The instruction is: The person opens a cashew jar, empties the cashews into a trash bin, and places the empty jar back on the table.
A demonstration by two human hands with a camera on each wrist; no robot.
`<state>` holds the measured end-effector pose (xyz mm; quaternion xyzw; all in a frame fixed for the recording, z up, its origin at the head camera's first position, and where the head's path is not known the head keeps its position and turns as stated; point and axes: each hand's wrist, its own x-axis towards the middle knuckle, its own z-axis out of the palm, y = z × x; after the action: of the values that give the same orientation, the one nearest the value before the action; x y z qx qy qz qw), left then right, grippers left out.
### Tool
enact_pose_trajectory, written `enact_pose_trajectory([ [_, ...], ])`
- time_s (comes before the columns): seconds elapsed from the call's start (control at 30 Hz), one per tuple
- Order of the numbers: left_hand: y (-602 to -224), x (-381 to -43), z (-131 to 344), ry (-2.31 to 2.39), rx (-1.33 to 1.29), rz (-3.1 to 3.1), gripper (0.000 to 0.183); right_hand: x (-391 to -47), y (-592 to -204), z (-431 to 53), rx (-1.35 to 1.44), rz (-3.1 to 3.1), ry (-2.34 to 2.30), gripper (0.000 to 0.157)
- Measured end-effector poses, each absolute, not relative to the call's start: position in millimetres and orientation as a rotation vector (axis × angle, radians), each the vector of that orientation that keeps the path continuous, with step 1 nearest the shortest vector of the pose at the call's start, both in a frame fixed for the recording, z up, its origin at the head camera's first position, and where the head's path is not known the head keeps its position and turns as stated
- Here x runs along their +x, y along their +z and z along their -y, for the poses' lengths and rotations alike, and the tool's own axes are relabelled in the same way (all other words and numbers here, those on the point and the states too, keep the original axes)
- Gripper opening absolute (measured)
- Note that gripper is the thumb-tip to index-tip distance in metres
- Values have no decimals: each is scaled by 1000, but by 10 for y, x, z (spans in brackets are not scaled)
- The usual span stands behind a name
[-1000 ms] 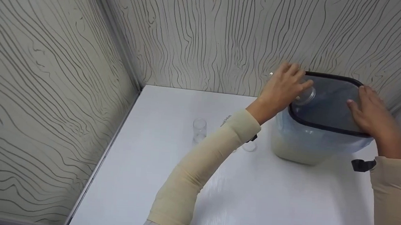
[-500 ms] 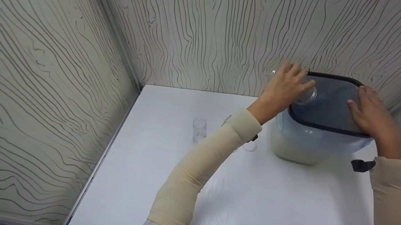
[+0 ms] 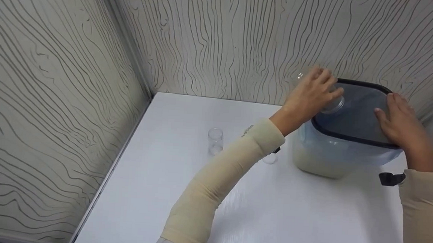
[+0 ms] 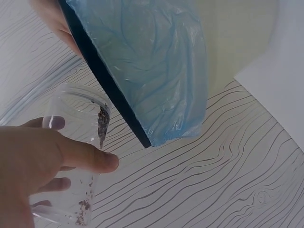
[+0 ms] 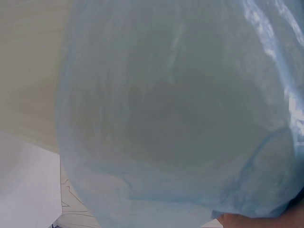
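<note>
In the head view my left hand (image 3: 310, 91) grips a clear plastic jar (image 3: 334, 105), tilted with its mouth over the left edge of a trash bin's opening. Dark brown flakes (image 4: 102, 126) are gathered inside by the jar's mouth, and smaller bits cling lower down its wall. My right hand (image 3: 406, 122) holds the right side of the trash bin (image 3: 315, 161) at its black rim (image 3: 354, 139), thumb over the opening and fingers along the outer side. A light blue bag (image 4: 156, 71) lines the bin and hangs over its outside; it fills most of the right wrist view.
A second clear jar (image 3: 215, 141) stands on the white table (image 3: 168, 171), left of my left forearm. A clear round lid (image 3: 270, 159) lies between that forearm and the bin. Patterned walls (image 3: 213, 42) rise behind the table and along its left side.
My left hand has shifted slightly right with the jar, and the jar's base shows a little higher behind the fingers. The right hand and the bin have stayed in place.
</note>
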<state>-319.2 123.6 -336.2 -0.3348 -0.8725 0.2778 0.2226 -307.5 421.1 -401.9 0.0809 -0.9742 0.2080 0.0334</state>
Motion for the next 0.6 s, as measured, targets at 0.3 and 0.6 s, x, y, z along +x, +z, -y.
enact_pose_trajectory([
  [0.3,-3349,-3196,-1297,821,-954,2380,64,-3073,-4031,-4218,256,2997,641,75],
  [0.6,-3367,-3203,-1343,858,-974,2308,54,-3082,-4035,-4231,250,3000,638,76],
])
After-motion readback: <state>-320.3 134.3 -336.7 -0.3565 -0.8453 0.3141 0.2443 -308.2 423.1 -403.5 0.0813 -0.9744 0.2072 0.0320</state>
